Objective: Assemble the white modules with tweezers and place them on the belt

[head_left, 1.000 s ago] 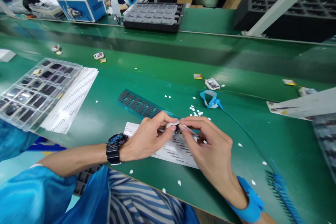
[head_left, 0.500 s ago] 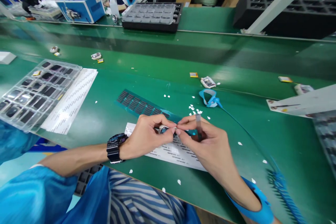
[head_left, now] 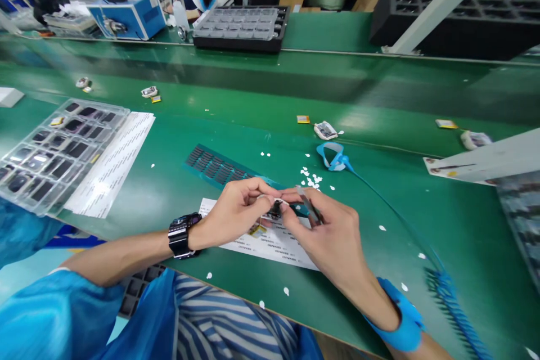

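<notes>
Centrally, small dark component (head_left: 276, 208) pinched between left hand (head_left: 236, 214) and right hand (head_left: 331, 233) fingertips, tweezers (head_left: 309, 208) gripped right, above label sheet (head_left: 270, 242).

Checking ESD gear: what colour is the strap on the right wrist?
Blue; the wrist strap shows clearly in the head view.

— What sits above the white printed label sheet (head_left: 270, 243)?
— A small dark and white electronic part (head_left: 276, 207), pinched level between fingertips just over the sheet's far edge.
— And beside it?
— Slim grey tweezers (head_left: 309, 207), angled just right of the part, over the same sheet.
</notes>
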The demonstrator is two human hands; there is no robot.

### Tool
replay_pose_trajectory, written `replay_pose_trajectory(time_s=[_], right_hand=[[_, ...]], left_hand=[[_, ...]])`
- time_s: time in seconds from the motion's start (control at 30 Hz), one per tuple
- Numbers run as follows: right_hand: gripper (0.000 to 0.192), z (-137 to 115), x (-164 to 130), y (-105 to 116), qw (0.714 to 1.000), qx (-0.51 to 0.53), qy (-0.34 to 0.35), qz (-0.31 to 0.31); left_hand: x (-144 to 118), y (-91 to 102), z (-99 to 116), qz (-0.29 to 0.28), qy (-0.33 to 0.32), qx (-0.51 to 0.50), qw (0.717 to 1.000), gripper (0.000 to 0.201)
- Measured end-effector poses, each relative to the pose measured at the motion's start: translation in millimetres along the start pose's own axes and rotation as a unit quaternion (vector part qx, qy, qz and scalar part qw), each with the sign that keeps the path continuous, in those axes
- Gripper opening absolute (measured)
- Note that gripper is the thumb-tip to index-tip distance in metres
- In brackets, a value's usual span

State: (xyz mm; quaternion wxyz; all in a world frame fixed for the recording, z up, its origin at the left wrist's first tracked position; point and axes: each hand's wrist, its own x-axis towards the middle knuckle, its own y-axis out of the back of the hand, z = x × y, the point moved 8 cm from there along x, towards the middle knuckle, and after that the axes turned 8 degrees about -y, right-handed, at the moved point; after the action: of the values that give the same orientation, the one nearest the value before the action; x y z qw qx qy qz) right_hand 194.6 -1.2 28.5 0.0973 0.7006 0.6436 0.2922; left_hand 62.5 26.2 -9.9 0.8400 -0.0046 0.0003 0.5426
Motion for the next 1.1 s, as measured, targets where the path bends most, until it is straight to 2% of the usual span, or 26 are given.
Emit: replay_pose_trajectory(time_s=[0.1,0.17,0.27,0.4,0.53,0.57,0.7,0.8,0.87,0.97,1.1], right_hand=[[0.010,-14.8,-4.5,1.0,0.994,-0.057,0.088,0.020],[0.011,-19.2,-6.5,1.1,0.990,-0.073,0.121,0.025],[0.012,-19.1,-5.6,1.4,0.989,-0.064,0.134,0.013],[0.013,-15.6,-0.5,3.5,0.993,-0.031,0.111,-0.018],[0.006,-5.2,4.9,6.8,0.997,-0.024,0.064,-0.028],[0.009,0.2,6.8,8.8,0.999,-0.019,0.043,-0.026],[0.058,32.8,15.7,20.5,0.992,0.056,-0.107,-0.020],[0.080,46.8,18.3,17.3,0.973,0.111,-0.183,-0.083],[0.080,50.8,16.4,7.4,0.954,0.139,-0.214,-0.159],[0.061,58.7,8.5,-7.7,0.914,0.162,-0.270,-0.257],[0.049,68.0,4.1,-12.9,0.890,0.177,-0.304,-0.289]], left_hand=[[-1.5,-1.5,2.9,-0.001,0.006,-0.036,0.999,0.014],[-3.5,-2.7,2.8,-0.006,0.004,-0.034,0.999,0.013],[-5.5,-4.7,-0.2,-0.015,0.007,-0.038,0.999,0.014],[-5.0,-6.7,-1.9,-0.025,0.013,-0.073,0.997,0.016],[-2.7,-9.2,1.9,-0.046,0.024,-0.095,0.994,0.028],[-1.5,-7.6,2.8,-0.044,0.030,-0.092,0.994,0.031],[5.6,7.8,2.9,-0.016,0.074,-0.075,0.994,0.029],[8.4,13.8,-5.4,-0.039,0.132,-0.065,0.988,0.024],[6.5,11.5,-14.3,-0.079,0.168,-0.051,0.981,0.022],[1.1,5.5,-28.0,-0.120,0.194,-0.015,0.974,0.021],[-1.9,1.1,-36.2,-0.129,0.170,0.043,0.976,0.024]])
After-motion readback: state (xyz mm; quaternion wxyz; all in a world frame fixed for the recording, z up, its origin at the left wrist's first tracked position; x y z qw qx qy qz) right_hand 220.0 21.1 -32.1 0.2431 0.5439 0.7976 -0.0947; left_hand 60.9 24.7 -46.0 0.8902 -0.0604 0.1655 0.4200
